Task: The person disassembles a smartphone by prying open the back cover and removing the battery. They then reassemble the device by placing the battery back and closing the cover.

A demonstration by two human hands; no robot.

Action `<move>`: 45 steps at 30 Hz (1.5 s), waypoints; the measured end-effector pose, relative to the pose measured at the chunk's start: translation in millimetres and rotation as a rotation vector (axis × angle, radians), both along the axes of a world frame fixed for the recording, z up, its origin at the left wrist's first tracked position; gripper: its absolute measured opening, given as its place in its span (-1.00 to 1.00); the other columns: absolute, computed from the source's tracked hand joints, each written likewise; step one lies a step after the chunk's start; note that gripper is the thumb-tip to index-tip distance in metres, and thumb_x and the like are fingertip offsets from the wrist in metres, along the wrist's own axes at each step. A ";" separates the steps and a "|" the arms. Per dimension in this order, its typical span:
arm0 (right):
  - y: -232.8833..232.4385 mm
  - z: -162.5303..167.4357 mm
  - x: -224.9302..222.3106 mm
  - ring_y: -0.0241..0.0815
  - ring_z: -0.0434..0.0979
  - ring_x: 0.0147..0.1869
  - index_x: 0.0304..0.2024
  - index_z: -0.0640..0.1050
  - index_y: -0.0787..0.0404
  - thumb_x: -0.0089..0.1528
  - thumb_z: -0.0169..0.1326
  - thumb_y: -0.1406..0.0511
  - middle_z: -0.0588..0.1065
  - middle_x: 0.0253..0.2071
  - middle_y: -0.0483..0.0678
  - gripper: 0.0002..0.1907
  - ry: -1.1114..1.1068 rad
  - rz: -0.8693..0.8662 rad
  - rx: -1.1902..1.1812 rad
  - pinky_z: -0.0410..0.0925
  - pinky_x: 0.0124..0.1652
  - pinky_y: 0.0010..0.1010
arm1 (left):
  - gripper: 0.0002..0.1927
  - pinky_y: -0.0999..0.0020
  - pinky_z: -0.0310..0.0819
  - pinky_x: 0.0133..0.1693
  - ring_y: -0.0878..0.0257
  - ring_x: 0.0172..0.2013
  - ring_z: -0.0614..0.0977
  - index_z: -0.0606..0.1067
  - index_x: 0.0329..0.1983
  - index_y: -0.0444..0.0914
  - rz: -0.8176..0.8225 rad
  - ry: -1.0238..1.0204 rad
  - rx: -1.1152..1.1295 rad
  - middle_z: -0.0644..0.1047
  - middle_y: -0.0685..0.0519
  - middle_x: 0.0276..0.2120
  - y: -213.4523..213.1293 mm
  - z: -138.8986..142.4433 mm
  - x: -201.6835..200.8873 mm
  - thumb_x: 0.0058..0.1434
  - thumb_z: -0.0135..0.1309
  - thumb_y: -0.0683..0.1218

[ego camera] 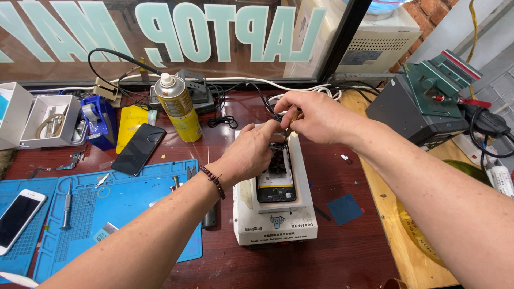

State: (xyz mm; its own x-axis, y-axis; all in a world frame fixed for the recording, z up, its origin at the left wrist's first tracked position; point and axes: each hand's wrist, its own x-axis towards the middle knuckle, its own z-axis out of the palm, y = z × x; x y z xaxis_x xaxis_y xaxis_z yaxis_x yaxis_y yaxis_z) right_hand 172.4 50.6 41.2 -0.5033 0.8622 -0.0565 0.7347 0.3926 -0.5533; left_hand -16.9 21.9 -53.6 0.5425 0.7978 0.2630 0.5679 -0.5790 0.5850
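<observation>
Dark red wood makes up your tabletop point(348, 251), with a window behind its far edge carrying big pale mirrored letters point(176, 27). Near that far edge stands a yellow spray can point(179, 107) with a white cap and a printed label; left of it sit a blue tape dispenser point(99, 120) and white boxes point(48, 120). A blue mat point(123, 208) covers the near left corner, with a black phone point(138, 149) at its far edge and a white phone point(19, 217) further left. Mid-tabletop sits a white heater point(276, 217) with an opened phone point(276, 176) on top. Your left hand point(249, 155) presses its far end, fingers closed down on it. Your right hand point(316, 115) hovers just beyond, pinching a thin tool point(292, 122) narrowly, tip at the phone's top edge.
</observation>
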 end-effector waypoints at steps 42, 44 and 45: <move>-22.7 1.6 -15.4 0.01 0.62 -0.21 -0.07 0.53 0.18 0.17 0.11 0.31 0.58 -0.35 0.06 -0.73 -0.134 -0.237 0.162 0.43 -0.14 -0.18 | -0.80 0.24 0.59 -0.11 0.07 -0.25 0.73 0.65 -0.23 -0.30 0.566 -0.177 -0.462 0.68 -0.15 -0.30 7.9 -65.1 -34.5 0.13 0.07 -0.20; -26.2 2.1 -13.0 0.03 0.60 -0.20 -0.07 0.53 0.18 0.20 0.12 0.29 0.57 -0.35 0.05 -0.75 -0.161 -0.258 0.189 0.41 -0.14 -0.16 | -0.80 0.25 0.60 -0.12 0.09 -0.26 0.74 0.66 -0.22 -0.28 0.572 -0.148 -0.484 0.68 -0.14 -0.31 9.6 -64.2 -33.9 0.14 0.08 -0.20; -28.6 1.8 -12.7 0.04 0.59 -0.19 -0.06 0.53 0.19 0.21 0.14 0.27 0.57 -0.33 0.04 -0.74 -0.173 -0.265 0.218 0.39 -0.15 -0.14 | -0.80 0.25 0.61 -0.12 0.10 -0.27 0.74 0.66 -0.21 -0.26 0.579 -0.133 -0.497 0.68 -0.14 -0.31 9.3 -63.3 -34.7 0.14 0.08 -0.20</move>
